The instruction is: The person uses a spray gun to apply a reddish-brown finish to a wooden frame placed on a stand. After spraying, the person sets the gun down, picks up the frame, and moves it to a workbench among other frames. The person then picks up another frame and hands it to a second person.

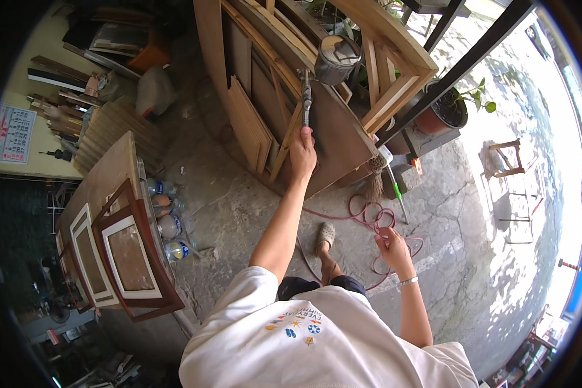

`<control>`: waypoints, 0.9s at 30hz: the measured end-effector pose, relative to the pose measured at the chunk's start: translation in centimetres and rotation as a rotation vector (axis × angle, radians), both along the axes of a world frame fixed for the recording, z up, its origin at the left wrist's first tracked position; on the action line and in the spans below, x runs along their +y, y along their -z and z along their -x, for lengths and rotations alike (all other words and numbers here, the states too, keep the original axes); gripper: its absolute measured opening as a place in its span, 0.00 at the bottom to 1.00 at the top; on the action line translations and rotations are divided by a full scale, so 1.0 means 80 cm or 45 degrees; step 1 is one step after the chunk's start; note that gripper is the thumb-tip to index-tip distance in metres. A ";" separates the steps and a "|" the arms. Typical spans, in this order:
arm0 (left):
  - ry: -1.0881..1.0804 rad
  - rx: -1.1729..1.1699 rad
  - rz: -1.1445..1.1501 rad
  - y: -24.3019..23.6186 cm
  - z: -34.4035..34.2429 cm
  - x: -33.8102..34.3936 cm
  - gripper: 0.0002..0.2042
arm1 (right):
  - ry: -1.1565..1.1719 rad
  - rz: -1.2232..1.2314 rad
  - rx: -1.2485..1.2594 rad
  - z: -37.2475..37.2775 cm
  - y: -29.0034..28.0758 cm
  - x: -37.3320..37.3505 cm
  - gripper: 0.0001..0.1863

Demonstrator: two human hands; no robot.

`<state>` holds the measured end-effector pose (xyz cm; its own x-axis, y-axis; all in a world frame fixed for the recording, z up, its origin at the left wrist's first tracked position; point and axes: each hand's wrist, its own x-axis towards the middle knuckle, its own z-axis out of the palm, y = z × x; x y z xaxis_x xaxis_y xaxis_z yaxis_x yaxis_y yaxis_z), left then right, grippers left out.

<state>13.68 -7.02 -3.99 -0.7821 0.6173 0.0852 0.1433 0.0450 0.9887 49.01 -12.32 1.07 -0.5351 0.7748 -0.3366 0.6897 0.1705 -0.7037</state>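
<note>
My left hand [302, 154] reaches forward, its fingers wrapped round the handle of a paint spray gun [306, 97]. A round silver cup [337, 61] sits at the gun's far end, above the edge of the leaning wooden boards [333, 123]. At my right, away from the gun, my right hand [393, 249] is half raised with its fingers curled together. Behind it, a pinkish-red hose [368, 216] lies in loops on the floor. Whether those fingers hold the hose or anything else, I cannot make out.
Wooden frames [394, 97] and panels stand ahead. A potted plant [436, 116] and a broom [374, 184] are at the right. Leftward, a board bears brown and white frames [132, 252], with plastic bottles [168, 226] beside it. A small wooden stool [506, 158] stands farther right.
</note>
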 end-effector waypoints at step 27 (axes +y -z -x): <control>-0.146 0.258 0.057 0.009 0.057 0.035 0.23 | -0.250 0.136 -0.072 0.014 0.044 0.016 0.17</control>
<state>9.08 -4.19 -4.75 -0.8171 0.5319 0.2224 0.3302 0.1155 0.9368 47.92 -11.07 -2.42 -0.6500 0.6161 -0.4448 0.6893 0.2318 -0.6864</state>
